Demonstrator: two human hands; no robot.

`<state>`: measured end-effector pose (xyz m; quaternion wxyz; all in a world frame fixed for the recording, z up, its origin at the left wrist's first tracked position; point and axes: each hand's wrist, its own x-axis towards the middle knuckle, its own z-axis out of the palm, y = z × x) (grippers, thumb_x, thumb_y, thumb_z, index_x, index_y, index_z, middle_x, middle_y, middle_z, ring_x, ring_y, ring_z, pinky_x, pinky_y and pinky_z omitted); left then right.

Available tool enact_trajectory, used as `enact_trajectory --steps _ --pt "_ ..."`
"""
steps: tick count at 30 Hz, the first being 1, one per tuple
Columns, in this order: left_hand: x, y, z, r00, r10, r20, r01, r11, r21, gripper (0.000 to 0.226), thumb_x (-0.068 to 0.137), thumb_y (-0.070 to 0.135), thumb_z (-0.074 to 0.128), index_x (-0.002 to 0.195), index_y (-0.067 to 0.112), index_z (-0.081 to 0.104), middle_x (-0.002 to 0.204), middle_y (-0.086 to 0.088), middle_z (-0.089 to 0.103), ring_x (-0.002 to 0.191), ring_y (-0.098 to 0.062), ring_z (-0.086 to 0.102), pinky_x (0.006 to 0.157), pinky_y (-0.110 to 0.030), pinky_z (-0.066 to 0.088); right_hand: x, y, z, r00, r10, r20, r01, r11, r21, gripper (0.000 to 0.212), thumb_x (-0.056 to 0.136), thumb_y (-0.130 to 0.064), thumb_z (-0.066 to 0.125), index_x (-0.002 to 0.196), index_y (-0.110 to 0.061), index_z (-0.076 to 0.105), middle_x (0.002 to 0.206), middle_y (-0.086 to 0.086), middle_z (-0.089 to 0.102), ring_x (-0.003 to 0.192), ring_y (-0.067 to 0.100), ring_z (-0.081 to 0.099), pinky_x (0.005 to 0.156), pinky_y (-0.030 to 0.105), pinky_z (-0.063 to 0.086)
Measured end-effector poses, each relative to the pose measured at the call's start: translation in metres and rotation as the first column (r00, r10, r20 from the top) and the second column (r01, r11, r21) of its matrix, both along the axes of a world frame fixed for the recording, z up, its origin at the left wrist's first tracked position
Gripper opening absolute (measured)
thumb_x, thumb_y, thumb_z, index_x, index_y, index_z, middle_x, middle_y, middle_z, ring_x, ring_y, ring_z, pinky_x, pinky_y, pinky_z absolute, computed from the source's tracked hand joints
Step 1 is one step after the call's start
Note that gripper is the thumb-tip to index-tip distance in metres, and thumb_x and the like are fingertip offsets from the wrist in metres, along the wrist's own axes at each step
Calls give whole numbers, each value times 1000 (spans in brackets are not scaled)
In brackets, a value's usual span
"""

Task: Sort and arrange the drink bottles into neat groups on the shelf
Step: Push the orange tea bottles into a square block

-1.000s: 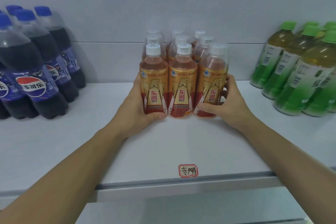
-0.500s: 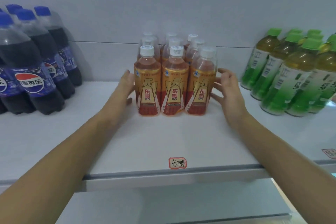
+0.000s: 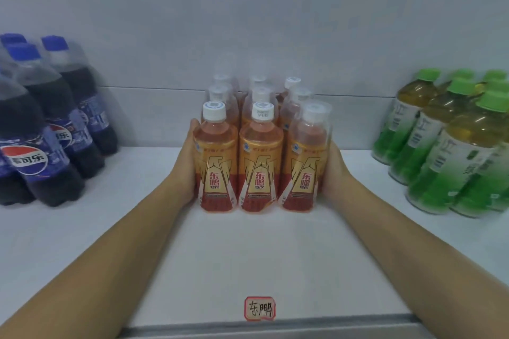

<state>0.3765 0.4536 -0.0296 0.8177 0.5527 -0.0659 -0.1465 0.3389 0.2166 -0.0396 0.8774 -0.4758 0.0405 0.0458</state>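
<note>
Several orange energy drink bottles (image 3: 261, 157) with white caps stand in a tight block of three rows in the middle of the white shelf (image 3: 248, 250). My left hand (image 3: 187, 165) lies flat against the block's left side, beside the front left bottle. My right hand (image 3: 334, 170) presses flat against the right side, partly hidden behind the front right bottle. Both hands squeeze the block between them. Neither hand wraps a single bottle.
Dark cola bottles (image 3: 44, 140) with blue caps stand grouped at the left. Green tea bottles (image 3: 451, 151) with green caps stand grouped at the right. A red-edged handwritten label (image 3: 259, 308) sticks to the shelf's front edge. A white wall backs the shelf.
Half a second ago both hands hovered open a little off the block's sides. Now they have closed in and press against it.
</note>
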Motion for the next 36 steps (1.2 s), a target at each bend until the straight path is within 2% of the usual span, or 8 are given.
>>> enact_trajectory --steps 5,10,14,20,26,29,33,36 --pt "2 -1 2 1000 -19 -1 19 999 -45 73 107 56 24 79 23 82 83 -3 79 76 -15 77 62 -27 61 7 -6 -7 998 28 53 -30 999 36 52 87 -59 60 112 -15 72 120 15 67 122 35 58 118 55 34" --pt "-3 -2 6 999 -42 -10 40 990 -137 77 106 57 21 76 27 85 92 -3 80 84 -16 78 66 -28 62 3 -5 -5 997 -16 75 16 1000 6 48 91 -58 53 98 -18 78 107 12 72 111 34 64 112 53 41" --pt "0 -1 2 999 -32 -21 29 991 -134 77 104 62 19 87 27 85 104 -7 79 95 -20 77 74 -32 63 2 -4 -2 994 -15 106 15 1000 7 50 90 -55 47 80 -21 82 89 7 76 86 23 73 85 37 58" --pt "1 -2 0 1000 -4 -24 0 986 -166 76 105 60 21 81 27 85 97 -5 80 88 -18 78 69 -31 62 9 -8 -7 997 -17 71 18 1000 -21 53 97 -59 45 92 -20 80 98 9 75 98 28 70 102 47 49" --pt "1 -1 1 999 34 -41 -40 988 -149 75 106 59 25 74 26 85 87 -3 80 79 -16 78 65 -29 62 3 3 3 995 -46 85 46 999 0 56 100 -51 41 76 -21 81 83 5 76 79 20 74 77 32 61" --pt "-1 -1 4 998 52 -47 -56 994 -92 68 106 59 24 91 23 80 88 -3 80 80 -15 77 72 -31 59 0 4 5 994 -61 91 61 998 1 61 103 -46 38 69 -21 81 76 3 75 71 17 74 67 28 61" --pt "-2 -1 6 999 13 -32 -16 996 -85 77 106 59 21 78 25 84 87 -3 80 80 -16 77 66 -29 62 -2 5 6 994 -78 81 78 997 1 60 103 -49 38 71 -20 80 76 3 74 72 18 73 70 29 61" --pt "-2 -1 5 999 26 -23 -27 997 -66 78 104 64 20 80 28 85 96 -5 80 90 -19 77 77 -34 61 -4 7 6 990 -124 71 127 991 -31 63 103 -61 33 101 -18 79 104 10 77 99 25 73 94 40 56"
